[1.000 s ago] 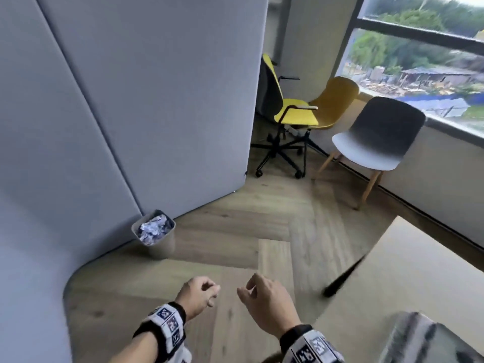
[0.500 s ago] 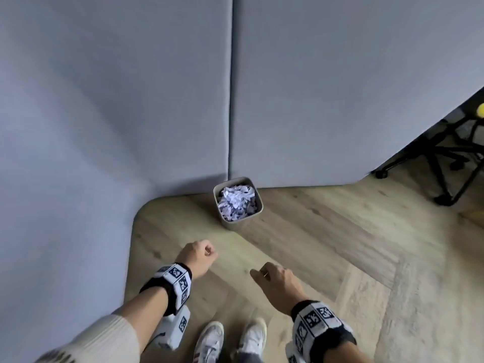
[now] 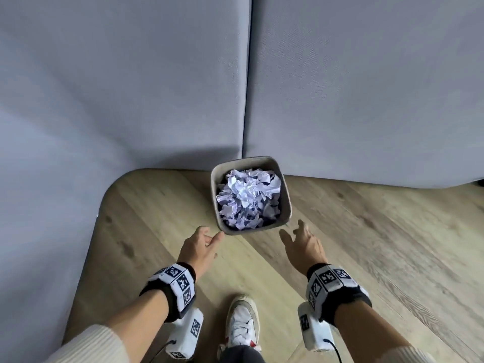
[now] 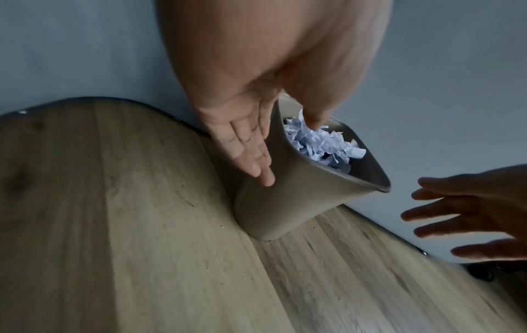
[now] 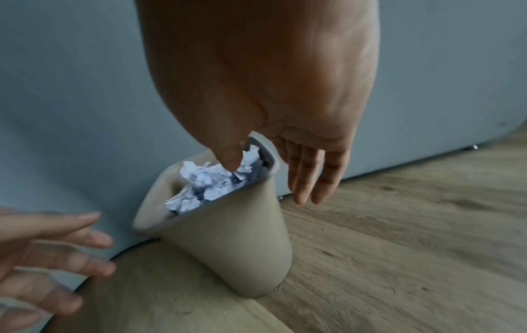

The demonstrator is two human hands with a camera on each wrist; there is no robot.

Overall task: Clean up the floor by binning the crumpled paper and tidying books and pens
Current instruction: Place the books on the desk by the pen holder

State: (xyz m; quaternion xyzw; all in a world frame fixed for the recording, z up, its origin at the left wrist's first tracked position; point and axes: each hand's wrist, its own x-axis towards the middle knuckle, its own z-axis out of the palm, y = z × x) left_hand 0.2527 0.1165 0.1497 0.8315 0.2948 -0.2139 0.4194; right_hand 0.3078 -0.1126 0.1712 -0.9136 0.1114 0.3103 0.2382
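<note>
A beige bin (image 3: 286, 197) stands on the wood floor against the grey partition, filled with crumpled white paper (image 3: 247, 197). My left hand (image 3: 210, 233) is at its near left corner, with straight fingers (image 4: 250, 157) along the outer wall (image 4: 285, 202) and the thumb over the rim above the paper (image 4: 322, 144). My right hand (image 3: 293, 230) is at the near right corner, with spread fingers (image 5: 308, 180) beside the wall (image 5: 236, 243) and the thumb over the paper (image 5: 211, 184). Both hands hold nothing. I cannot tell whether either touches the bin.
Grey felt partition panels (image 3: 366, 87) close off the back and left in a rounded corner. Wood floor (image 3: 379, 244) stretches to the right. My white shoe (image 3: 242, 323) is planted just behind the hands.
The view swung from the chairs and table to the bin, which is now much closer. Both hands went from loosely curled to straight-fingered and reached either side of the bin.
</note>
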